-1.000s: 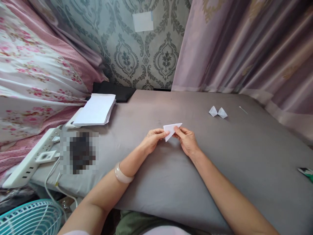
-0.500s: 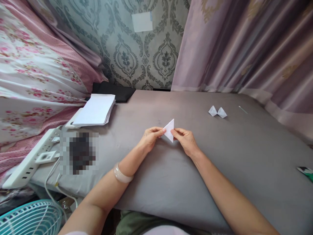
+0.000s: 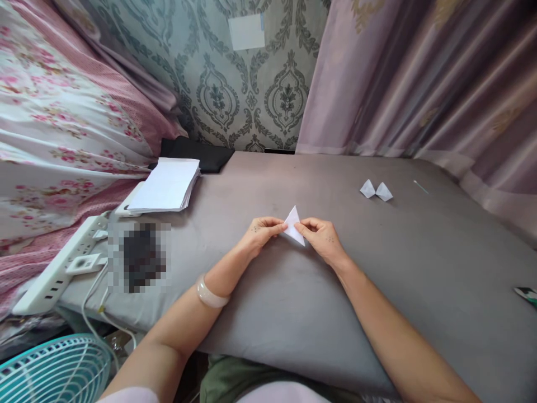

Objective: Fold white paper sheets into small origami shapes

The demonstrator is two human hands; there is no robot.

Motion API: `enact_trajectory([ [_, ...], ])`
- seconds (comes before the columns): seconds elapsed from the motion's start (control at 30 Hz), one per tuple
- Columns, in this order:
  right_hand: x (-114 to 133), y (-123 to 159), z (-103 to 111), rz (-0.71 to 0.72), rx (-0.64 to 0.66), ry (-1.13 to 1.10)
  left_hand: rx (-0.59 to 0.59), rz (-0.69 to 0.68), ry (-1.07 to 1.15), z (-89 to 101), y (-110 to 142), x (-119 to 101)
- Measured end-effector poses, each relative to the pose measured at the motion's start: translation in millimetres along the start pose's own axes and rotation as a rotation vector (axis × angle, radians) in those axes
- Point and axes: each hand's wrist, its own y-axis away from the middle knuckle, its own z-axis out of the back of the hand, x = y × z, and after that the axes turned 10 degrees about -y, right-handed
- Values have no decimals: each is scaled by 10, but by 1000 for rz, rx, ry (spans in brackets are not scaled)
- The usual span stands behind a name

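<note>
A small white folded paper point(image 3: 294, 217), triangular in outline, is held up above the grey-covered table point(image 3: 268, 302). My left hand point(image 3: 263, 232) pinches its left edge between thumb and fingers. On the other side my right hand point(image 3: 321, 238) grips it, the thumb lying on the front face. The fingertips behind the paper are hidden. Farther back on the right rests a white folded paper shape with two pointed halves point(image 3: 376, 191).
At the back left lies a stack of white paper point(image 3: 165, 184), beside a black flat item point(image 3: 201, 154). A white power strip point(image 3: 62, 266) with cables runs along the left edge, near a blurred-out patch point(image 3: 142, 257). A teal fan point(image 3: 54, 369) stands lower left; a thin white stick point(image 3: 420, 187) lies right.
The folded paper has turned in my fingers, so its long side now runs more upright with a point at the top. Both hands have shifted their grip slightly and still hold it.
</note>
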Motion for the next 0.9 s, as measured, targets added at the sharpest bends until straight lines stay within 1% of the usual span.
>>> enact_trajectory([
  [0.13, 19, 0, -13, 0, -59, -74, 25, 6, -16, -31, 34, -31],
  [0.3, -20, -10, -27, 59, -150, -8, 92, 13, -102, -90, 120, -115],
  [0.37, -43, -14, -36, 51, -170, -3, 119, 31, -114, -97, 131, -132],
  [0.43, -62, -21, -41, 24, -169, -46, 91, 33, -112, -91, 120, -128],
  [0.5, -75, -30, -37, 31, -169, -87, 9, 7, -83, -73, 91, -104],
  [0.53, -80, -34, -33, 61, -179, -84, -37, -6, -64, -61, 74, -88],
  [0.6, -89, -37, -26, 167, -202, -12, -110, -16, -39, -35, 43, -57],
  [0.73, -112, -14, -47, 397, -173, 204, -153, -14, -36, -11, 20, -28],
  [0.8, -125, 3, -69, 455, -151, 262, -157, -22, -40, -18, 28, -34],
  [0.9, -148, 21, -91, 491, -124, 320, -166, -26, -44, -36, 51, -62],
])
